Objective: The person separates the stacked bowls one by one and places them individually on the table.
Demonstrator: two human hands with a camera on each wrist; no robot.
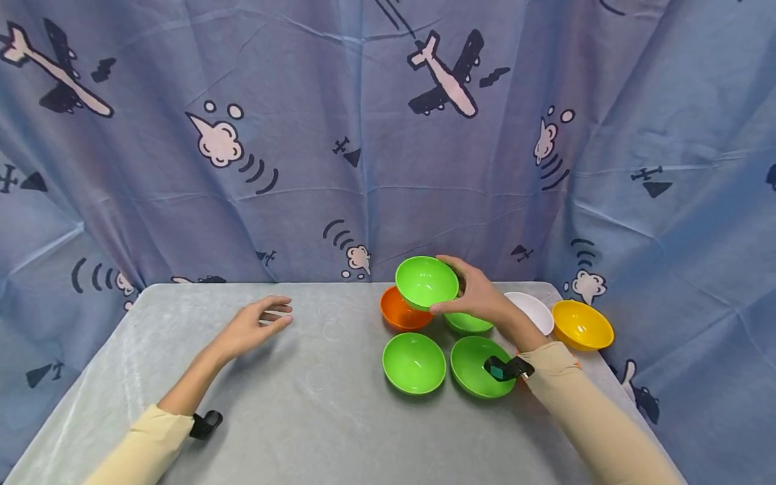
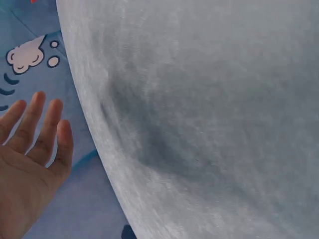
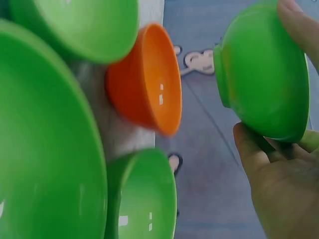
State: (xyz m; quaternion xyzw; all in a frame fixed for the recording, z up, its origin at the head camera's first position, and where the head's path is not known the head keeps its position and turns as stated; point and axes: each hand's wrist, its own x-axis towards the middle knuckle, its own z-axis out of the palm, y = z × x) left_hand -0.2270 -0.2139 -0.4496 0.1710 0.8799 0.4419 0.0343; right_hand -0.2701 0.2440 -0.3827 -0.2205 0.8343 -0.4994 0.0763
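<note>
My right hand (image 1: 479,294) grips a small green bowl (image 1: 427,281) by its side, thumb and fingers at the rim. The bowl is raised off the table, its foot showing in the right wrist view, and it overlaps an orange bowl (image 1: 400,313) in the head view. Beneath the right hand is another green bowl (image 1: 469,324), partly hidden. Two more green bowls, a left one (image 1: 414,364) and a right one (image 1: 475,364), sit nearer the front. Over the left half of the table hovers my left hand (image 1: 253,328), fingers relaxed, holding nothing.
A white bowl (image 1: 531,311) and a yellow bowl (image 1: 582,326) stand at the right, the yellow one by the table's edge. Bits of orange show around the right forearm, mostly hidden. A grey cloth covers the table (image 1: 327,417), and a blue patterned curtain (image 1: 303,135) hangs behind.
</note>
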